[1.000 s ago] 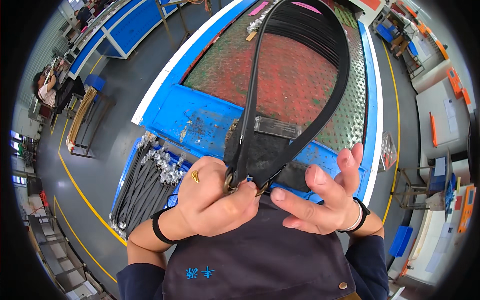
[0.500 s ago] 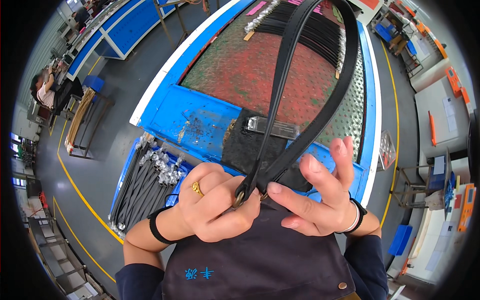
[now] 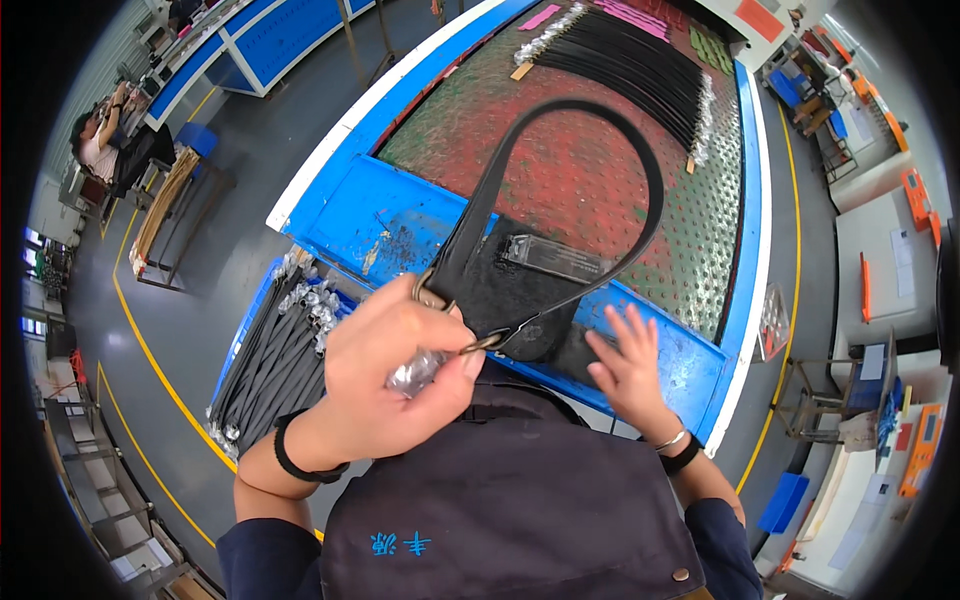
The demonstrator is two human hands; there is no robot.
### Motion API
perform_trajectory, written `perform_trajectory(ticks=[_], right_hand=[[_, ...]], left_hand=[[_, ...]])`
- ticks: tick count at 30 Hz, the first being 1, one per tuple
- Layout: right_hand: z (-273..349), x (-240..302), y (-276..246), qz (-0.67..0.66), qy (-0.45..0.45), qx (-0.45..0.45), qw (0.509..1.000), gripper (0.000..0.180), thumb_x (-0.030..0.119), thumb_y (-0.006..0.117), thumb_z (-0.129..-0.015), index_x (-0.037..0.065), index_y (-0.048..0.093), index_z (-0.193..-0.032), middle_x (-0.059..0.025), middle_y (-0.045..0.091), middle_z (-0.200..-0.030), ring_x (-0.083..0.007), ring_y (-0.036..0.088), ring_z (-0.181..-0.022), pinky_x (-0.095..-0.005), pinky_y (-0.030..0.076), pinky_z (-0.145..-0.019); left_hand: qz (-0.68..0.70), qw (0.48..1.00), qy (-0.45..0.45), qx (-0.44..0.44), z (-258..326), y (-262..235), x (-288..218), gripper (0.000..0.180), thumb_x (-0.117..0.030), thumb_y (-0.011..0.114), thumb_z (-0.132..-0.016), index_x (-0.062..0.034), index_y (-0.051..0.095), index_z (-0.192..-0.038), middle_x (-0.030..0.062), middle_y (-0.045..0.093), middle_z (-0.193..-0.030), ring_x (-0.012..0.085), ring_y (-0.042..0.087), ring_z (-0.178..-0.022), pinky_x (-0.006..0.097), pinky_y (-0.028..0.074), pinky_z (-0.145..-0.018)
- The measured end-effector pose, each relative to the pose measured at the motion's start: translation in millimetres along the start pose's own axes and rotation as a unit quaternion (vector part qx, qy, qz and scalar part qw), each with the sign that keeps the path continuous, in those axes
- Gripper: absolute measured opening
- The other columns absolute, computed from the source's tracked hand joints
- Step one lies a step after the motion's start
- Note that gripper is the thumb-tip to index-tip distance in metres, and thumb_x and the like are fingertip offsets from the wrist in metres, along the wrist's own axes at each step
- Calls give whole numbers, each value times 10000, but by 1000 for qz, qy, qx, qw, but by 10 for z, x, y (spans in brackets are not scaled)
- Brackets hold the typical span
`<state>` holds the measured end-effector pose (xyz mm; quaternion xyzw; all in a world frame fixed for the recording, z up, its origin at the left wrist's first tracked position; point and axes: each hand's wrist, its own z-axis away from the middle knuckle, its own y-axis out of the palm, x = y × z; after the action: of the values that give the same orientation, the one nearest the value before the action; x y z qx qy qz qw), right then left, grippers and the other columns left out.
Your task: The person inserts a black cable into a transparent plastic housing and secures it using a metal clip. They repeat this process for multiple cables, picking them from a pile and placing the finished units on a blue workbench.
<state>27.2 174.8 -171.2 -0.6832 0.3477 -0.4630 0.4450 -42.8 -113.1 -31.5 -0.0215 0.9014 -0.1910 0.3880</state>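
Observation:
My left hand (image 3: 395, 365) is closed around the ends of a black strap handle (image 3: 655, 190). The strap rises from the fist in a wide loop over the table. Brass-coloured metal rings (image 3: 486, 342) sit at its ends by my thumb and fingers. A crumpled piece of clear plastic wrap (image 3: 416, 373) shows inside the same fist. My right hand (image 3: 634, 368) holds nothing, fingers spread, above the table's blue front edge. Behind the strap, a clear rectangular block (image 3: 555, 258) lies on a black, stained pad (image 3: 510, 290).
Many black straps with plastic-wrapped ends lie in a row (image 3: 620, 70) on the worn red-green table surface (image 3: 450, 130). A blue bin (image 3: 250, 335) of similar straps stands at the left. Pink strips (image 3: 630, 20) lie at the far end. A person (image 3: 105, 145) sits far left.
The right hand has let go of the strap's ends and moved away right, its fingers spreading. The strap loop has dropped lower, and plastic wrap now shows in the left fist.

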Motion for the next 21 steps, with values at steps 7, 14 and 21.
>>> perform_trajectory(ticks=[7,14,21], right_hand=[[138,-153,44,5,17,24,1000,209,200,643,-759,118,671,-949,-91,418,-1340,-341,270,-1302,-567,150,-1035],[-313,475,-1004,20,-171,-198,965,287,353,576,-787,205,680,-1010,-71,497,-1268,-343,300,-1278,-526,106,-1068],[-614,775,-1062,27,-287,-214,933,416,400,613,-688,255,654,-1076,6,521,-1257,-300,297,-1285,-540,46,-1080]], left_hand=[[126,977,-159,62,-61,-112,-32,87,34,603,-686,-22,549,-726,44,523,-686,148,487,-607,267,361,-559],[130,975,-130,123,-150,-77,-70,92,44,591,-661,-18,551,-716,52,526,-681,154,499,-605,261,368,-549],[121,974,-112,157,-217,-91,-197,106,59,586,-649,-14,549,-717,57,538,-681,162,507,-605,262,379,-543]])
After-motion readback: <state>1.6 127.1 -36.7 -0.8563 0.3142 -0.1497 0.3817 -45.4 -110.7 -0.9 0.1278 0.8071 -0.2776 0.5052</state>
